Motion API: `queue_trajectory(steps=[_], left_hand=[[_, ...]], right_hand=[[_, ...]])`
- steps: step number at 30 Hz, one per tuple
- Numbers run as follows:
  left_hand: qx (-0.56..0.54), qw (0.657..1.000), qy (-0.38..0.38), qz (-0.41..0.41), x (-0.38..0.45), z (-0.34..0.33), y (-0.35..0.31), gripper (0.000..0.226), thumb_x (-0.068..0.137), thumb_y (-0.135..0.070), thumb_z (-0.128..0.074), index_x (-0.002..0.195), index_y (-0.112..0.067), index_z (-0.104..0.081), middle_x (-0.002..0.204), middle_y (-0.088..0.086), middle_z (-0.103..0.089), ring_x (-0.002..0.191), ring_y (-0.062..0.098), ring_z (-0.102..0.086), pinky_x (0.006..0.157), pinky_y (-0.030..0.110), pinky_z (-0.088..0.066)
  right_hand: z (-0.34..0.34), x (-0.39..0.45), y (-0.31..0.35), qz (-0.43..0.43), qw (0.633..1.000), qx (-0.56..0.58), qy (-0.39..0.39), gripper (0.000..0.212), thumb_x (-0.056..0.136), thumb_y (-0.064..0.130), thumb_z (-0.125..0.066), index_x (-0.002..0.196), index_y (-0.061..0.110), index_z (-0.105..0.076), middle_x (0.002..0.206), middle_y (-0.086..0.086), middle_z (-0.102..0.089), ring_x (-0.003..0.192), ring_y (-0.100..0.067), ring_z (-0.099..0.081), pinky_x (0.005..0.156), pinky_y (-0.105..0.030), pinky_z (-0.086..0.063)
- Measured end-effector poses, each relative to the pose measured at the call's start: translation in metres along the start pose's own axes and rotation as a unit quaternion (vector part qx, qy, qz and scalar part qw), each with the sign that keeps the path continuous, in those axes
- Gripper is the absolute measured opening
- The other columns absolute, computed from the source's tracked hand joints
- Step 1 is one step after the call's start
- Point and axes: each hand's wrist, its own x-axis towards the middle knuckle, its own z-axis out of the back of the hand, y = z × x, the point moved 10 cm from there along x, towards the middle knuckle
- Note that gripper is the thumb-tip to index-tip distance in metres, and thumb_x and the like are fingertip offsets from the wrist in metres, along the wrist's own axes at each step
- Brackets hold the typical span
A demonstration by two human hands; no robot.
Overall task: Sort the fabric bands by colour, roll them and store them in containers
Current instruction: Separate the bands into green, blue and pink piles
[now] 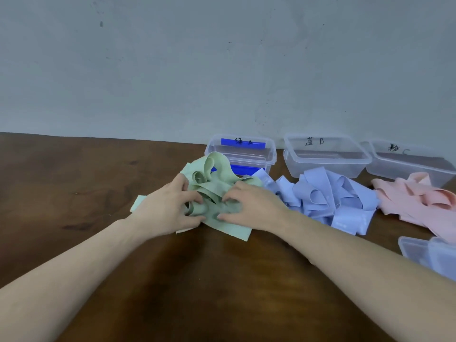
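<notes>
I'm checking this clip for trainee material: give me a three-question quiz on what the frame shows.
1. True or false: both hands, the left hand and the right hand, are on the green bands.
2. Which pile lies in front of the container marked B? (a) green (b) blue (c) pink
3. Fill in: the pink bands lie in front of the container marked ___.

Key: 1 true. 2 (b), the blue bands. 3 C.
</notes>
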Motion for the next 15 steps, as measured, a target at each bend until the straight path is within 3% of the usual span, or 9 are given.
queue_trajectory(steps=[4, 6, 8, 10, 13, 15], left_hand=[[-0.016, 0.999, -0.031, -0.014, 0.006, 0.007, -0.025, 0.045, 0.073, -0.077, -0.045, 0.087, -0.041, -0.068, 0.094, -0.012, -0.038, 0.064, 0.001, -0.049, 0.053, 0.019, -0.034], [-0.029, 0.998, -0.047, -0.015, 0.012, 0.008, -0.037, 0.043, 0.074, -0.078, -0.042, 0.073, -0.041, -0.064, 0.091, -0.014, -0.037, 0.065, 0.003, -0.050, 0.053, 0.022, -0.034], [-0.029, 0.996, -0.075, -0.029, 0.017, 0.011, -0.056, 0.041, 0.077, -0.074, -0.045, 0.058, -0.039, -0.053, 0.089, -0.016, -0.039, 0.070, 0.000, -0.050, 0.051, 0.022, -0.031], [-0.028, 0.992, -0.107, -0.052, 0.022, 0.017, -0.079, 0.039, 0.081, -0.065, -0.052, 0.054, -0.037, -0.049, 0.088, -0.016, -0.043, 0.073, -0.003, -0.048, 0.049, 0.019, -0.028], [-0.075, 0.987, -0.119, -0.080, 0.036, 0.013, -0.120, 0.031, 0.086, -0.043, -0.067, 0.061, -0.029, -0.057, 0.083, -0.014, -0.048, 0.067, 0.004, -0.045, 0.051, 0.017, -0.030], [-0.119, 0.985, -0.090, -0.081, 0.051, -0.002, -0.150, 0.015, 0.087, -0.034, -0.069, 0.077, -0.025, -0.062, 0.082, -0.013, -0.050, 0.066, 0.004, -0.047, 0.056, 0.018, -0.035]], right_hand=[[0.041, -0.023, -0.031, 0.034, 0.990, -0.076, -0.116, 0.019, 0.089, 0.040, -0.055, 0.093, 0.023, -0.062, 0.088, 0.010, -0.057, 0.090, -0.017, -0.055, 0.070, -0.032, -0.037], [0.057, -0.032, -0.058, 0.024, 0.978, -0.139, -0.154, 0.025, 0.084, 0.041, -0.048, 0.091, 0.021, -0.061, 0.085, 0.005, -0.059, 0.086, -0.024, -0.056, 0.071, -0.036, -0.038], [0.050, -0.034, -0.093, -0.015, 0.976, -0.206, -0.062, 0.041, 0.084, 0.050, -0.047, 0.113, 0.026, -0.063, 0.106, 0.005, -0.063, 0.103, -0.024, -0.055, 0.087, -0.043, -0.040], [0.033, -0.040, -0.122, -0.044, 0.970, -0.235, 0.047, 0.049, 0.083, 0.058, -0.049, 0.128, 0.038, -0.053, 0.119, 0.011, -0.057, 0.114, -0.021, -0.050, 0.097, -0.052, -0.032], [0.026, -0.050, -0.136, -0.048, 0.982, -0.163, 0.087, 0.020, 0.083, 0.047, -0.055, 0.100, 0.041, -0.047, 0.104, 0.010, -0.052, 0.104, -0.021, -0.049, 0.085, -0.045, -0.039], [0.028, -0.055, -0.138, -0.036, 0.986, -0.141, 0.080, 0.019, 0.083, 0.042, -0.060, 0.093, 0.036, -0.045, 0.097, 0.007, -0.048, 0.098, -0.022, -0.047, 0.077, -0.040, -0.043]])
